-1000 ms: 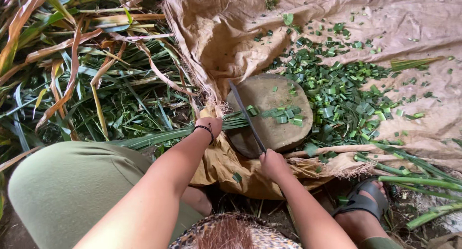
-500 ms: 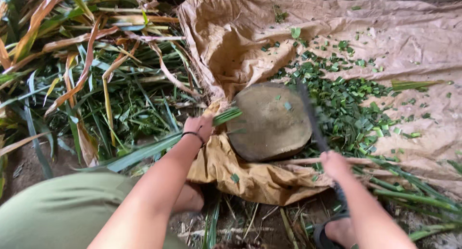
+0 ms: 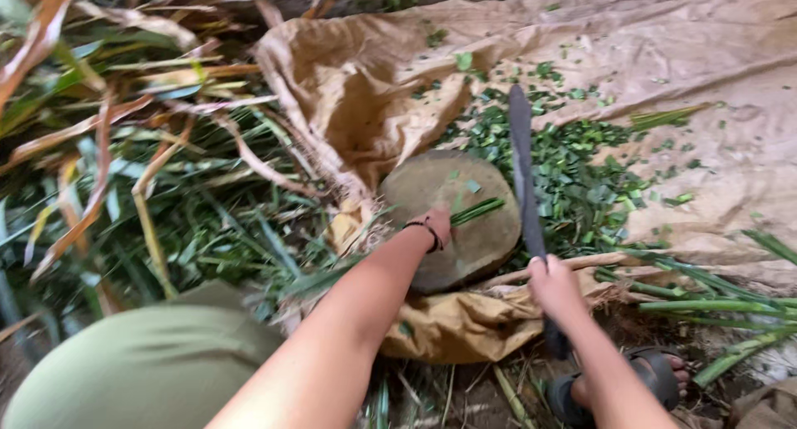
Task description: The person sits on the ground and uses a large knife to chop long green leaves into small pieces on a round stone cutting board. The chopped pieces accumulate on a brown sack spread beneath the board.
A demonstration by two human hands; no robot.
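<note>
My left hand point(image 3: 435, 224) rests on the near left part of the round wooden chopping block point(image 3: 452, 217), its fingers closed around a bundle of green stalks point(image 3: 476, 211). The stalks lie flat across the block, their long axis running from my hand up and to the right, with the cut ends pointing toward the block's right edge. A dark band sits on that wrist.

My right hand point(image 3: 554, 286) hangs just off the block's near right edge, fingers wrapped tight around the handle of a long dark knife point(image 3: 523, 176). The blade stands raised over the block's right edge, its long axis running almost straight away from me, tip pointing to the far side of the sacking.

The block sits on a tan sackcloth sheet point(image 3: 730, 130) spread on the ground. A heap of chopped green pieces point(image 3: 581, 180) lies on the sheet just beyond and right of the block. Uncut leafy stalks point(image 3: 149, 188) are piled off the sheet's left edge, and a few long green stems point(image 3: 706, 300) lie at its near right edge.
</note>
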